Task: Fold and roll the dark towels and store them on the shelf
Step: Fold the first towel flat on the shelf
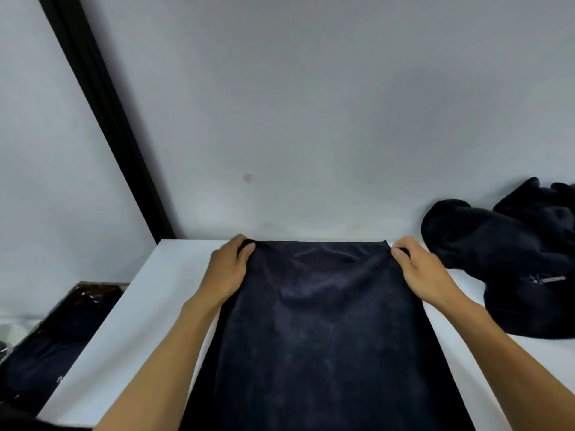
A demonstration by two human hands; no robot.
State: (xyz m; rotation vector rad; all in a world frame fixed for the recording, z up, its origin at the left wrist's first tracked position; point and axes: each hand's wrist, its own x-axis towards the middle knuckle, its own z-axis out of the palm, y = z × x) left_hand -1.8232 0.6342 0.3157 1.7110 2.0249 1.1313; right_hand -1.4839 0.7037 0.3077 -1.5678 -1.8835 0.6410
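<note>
A dark towel (323,331) lies flat down the middle of the white table (146,306), its far edge running close along the table's back edge at the wall (311,119). The left hand (228,272) pinches the far corner at 11 o'clock, fingers closed on the cloth; the right hand (418,272) pinches the corner at 1 o'clock likewise. Bare tabletop lies open at 9 o'clock. At 2 o'clock a heap of dark towels (513,259) sits just beside the right hand. Beyond the table's left edge, at 8 o'clock, a box (46,346) holds dark cloth.
</note>
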